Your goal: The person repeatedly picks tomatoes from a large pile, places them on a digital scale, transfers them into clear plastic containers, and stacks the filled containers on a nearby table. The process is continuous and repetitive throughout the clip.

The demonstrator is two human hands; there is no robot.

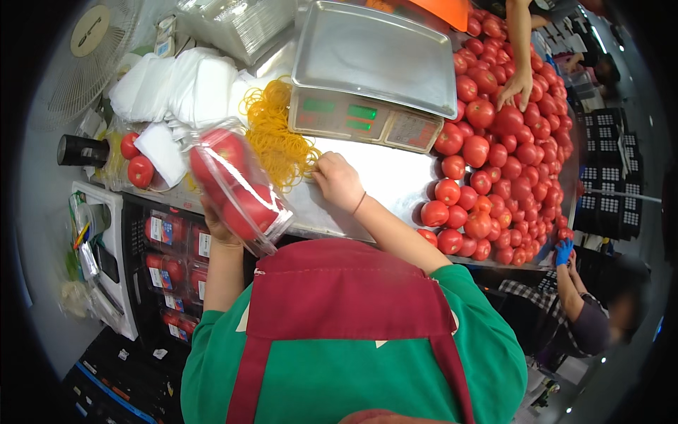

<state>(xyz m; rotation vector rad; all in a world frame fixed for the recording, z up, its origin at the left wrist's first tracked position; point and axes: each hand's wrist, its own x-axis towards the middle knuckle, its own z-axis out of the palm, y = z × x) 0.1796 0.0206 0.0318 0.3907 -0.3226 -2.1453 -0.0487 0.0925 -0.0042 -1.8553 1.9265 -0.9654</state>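
Observation:
My left hand (221,228) holds a clear plastic clamshell box (273,241) tilted above the table's front edge. Large red tomatoes (249,209) fill the box. My right hand (339,183) is at the near edge of a heap of yellow rubber bands (278,135), its fingers bunched together and touching the bands. Whether a band is pinched between the fingertips is not clear. Beyond my right hand stands a weighing scale (365,119) with a bare metal pan (376,53) and lit green displays.
Loose tomatoes (498,175) cover the table's right side, where another person's hand (516,90) reaches in. White foam pads (175,85) and stacked clear trays (238,26) lie back left, near a fan (87,58). Packed tomato boxes (167,273) sit in a black crate below left.

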